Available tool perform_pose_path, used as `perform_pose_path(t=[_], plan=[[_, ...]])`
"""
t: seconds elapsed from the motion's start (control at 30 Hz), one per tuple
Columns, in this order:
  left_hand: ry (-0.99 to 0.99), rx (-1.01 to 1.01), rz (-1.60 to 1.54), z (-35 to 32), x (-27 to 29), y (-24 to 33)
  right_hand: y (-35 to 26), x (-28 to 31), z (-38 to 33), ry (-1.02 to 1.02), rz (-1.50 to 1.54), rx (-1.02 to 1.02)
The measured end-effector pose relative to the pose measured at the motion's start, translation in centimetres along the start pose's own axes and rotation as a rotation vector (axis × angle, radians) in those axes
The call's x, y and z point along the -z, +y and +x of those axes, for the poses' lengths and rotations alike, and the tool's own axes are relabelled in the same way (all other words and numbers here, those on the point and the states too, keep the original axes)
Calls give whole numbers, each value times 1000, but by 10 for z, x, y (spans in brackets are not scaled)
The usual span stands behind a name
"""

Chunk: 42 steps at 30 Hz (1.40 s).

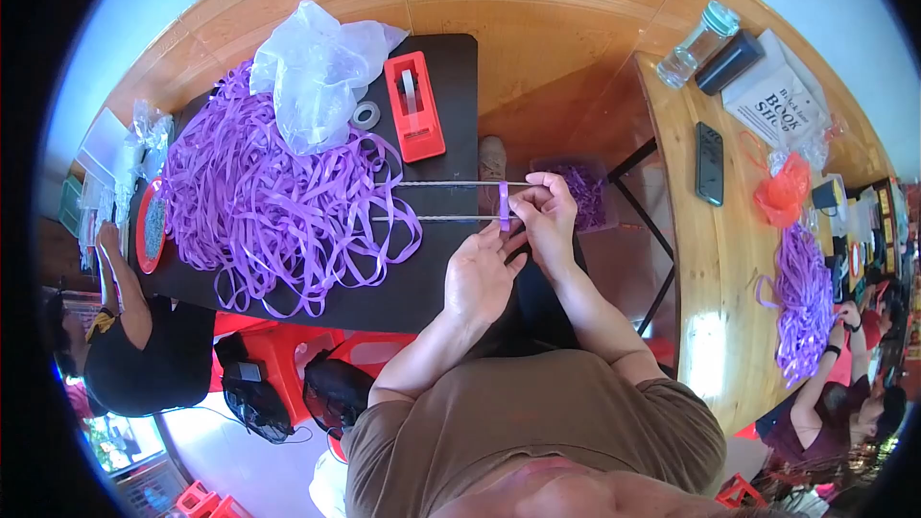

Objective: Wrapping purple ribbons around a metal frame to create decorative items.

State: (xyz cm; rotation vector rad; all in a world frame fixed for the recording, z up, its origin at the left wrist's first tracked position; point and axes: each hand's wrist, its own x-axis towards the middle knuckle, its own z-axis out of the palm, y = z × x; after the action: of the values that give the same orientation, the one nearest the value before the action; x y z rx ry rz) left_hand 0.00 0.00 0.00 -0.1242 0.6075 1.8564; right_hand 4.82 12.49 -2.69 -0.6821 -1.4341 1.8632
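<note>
We pinched the purple band (504, 205) across two rods (451, 183) in our right grip (549, 223), right of the ribbon heap (264, 197), couldn't tell whether our left grip (480, 278) held anything, and risked slippage if that pinch slackened.

I see a purple strip (504, 208) on grey rods (446, 220); purple ribbon heap (273, 197) left, black table (448, 264); red tape dispenser (419, 142) far; right, black phone (709, 163), tan wood-grain table (734, 259).

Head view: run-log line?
left hand: at purple band; right hand: at band; band: across two thin rods; purple ribbon heap: on black table
</note>
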Motion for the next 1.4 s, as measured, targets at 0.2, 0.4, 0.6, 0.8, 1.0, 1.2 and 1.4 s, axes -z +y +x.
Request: perform_pose_path(t=[0.2,0.4,0.6,0.8,1.0,1.2,1.4], plan=[[24,-1,-13,-1,-3,2,-1,-7,-3,48,200,-66],[19,-1,-37,-2,-3,1,-5,-7,-3,27,114,-121],[32,8,-45,-1,-3,1,2,-5,-7,180,344,-149],[2,-12,-27,-4,-11,4,-12,-15,-12,59,83,-64],[-4,18,-45,-1,-1,0,-13,-15,-6,46,3,24],[5,-45,69,-2,-3,-4,-18,-21,-2,98,-4,-80],[-19,-84,148,2,4,-6,3,-15,14,38,237,-195]])
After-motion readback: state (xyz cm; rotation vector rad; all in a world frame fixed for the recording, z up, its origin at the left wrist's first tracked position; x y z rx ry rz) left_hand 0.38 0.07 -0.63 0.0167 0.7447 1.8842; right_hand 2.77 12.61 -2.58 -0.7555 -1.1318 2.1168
